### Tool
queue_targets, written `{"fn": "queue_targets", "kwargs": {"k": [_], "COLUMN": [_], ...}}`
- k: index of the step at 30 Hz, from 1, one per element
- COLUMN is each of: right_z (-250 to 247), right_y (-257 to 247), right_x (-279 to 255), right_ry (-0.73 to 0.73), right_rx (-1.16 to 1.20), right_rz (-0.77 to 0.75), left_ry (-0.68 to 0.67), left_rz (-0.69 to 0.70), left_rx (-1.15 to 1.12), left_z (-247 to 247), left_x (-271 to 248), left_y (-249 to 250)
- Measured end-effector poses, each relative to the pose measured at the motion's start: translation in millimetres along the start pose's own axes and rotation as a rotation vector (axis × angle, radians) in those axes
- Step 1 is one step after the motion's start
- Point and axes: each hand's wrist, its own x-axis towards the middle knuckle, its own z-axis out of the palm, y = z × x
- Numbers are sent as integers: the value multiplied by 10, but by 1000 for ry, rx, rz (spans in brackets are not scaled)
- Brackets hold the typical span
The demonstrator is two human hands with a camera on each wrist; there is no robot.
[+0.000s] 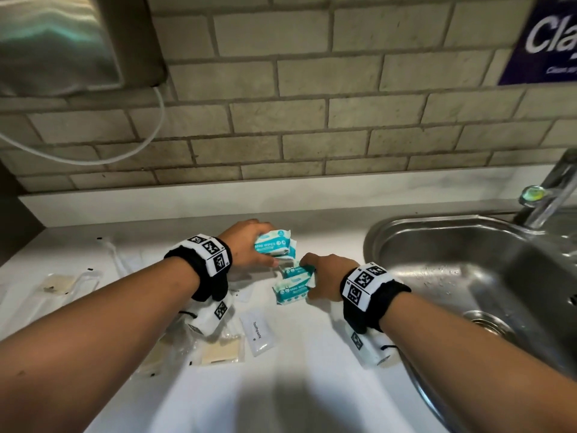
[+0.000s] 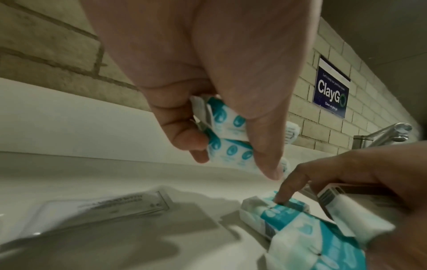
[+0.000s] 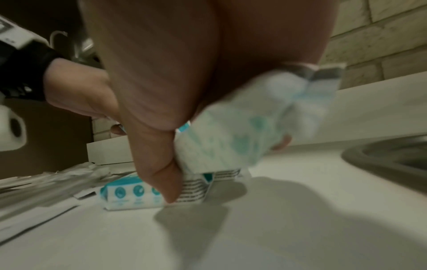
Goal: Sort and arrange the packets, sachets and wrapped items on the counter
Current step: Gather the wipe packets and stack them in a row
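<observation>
Head view: left hand (image 1: 249, 245) grips 2 stacked wipes packs (image 1: 274, 244) above the white counter (image 1: 312, 385), long axes running left-right. Right hand (image 1: 327, 278) holds 1 pack (image 1: 296, 270); another pack (image 1: 292, 290) lies beside its thumb, long axis left-right. 1 toothpaste sachet (image 1: 258, 332) lies nearer, pointing away. Sink (image 1: 468, 260) at right.

Left wrist view: fingers (image 2: 175, 131) and thumb clamp the 2 packs (image 2: 227, 138).

Right wrist view: fingers curled round 1 blurred pack (image 3: 242, 131); thumb tip touches the lying pack (image 3: 138, 195).
</observation>
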Motion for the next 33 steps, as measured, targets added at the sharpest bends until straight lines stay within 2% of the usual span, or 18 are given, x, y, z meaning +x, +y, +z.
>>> {"fn": "queue_targets", "kwargs": {"k": [5,9,14,18,24,26,30,33], "right_z": [-8,48,144,62,-92,-85,-61,-54], "right_y": [-2,-87,-195,-167,-140,-137,-132,-126], "right_x": [-201,-273,-251,-252,-182,-171,-188,-213], "right_ry": [-64,-121,-149,-156,-168,-166,-192,-235], "right_rx": [127,74,60,187,418,397,377,277], "right_rz": [-153,-286,-402,-355,-155,-119,-115,-121], "left_ry": [-22,-18,-112,-190,-261,-249,-98,-120], "left_rz": [0,-17,-51,-74,-49,-45,-43,-119], "left_rx": [-12,38,44,59,15,3,-6,-9], "left_z": [50,81,202,251,223,186,82,58], "left_x": [254,446,561,586,584,571,584,657], "left_y": [106,180,195,118,87,61,-8,11]}}
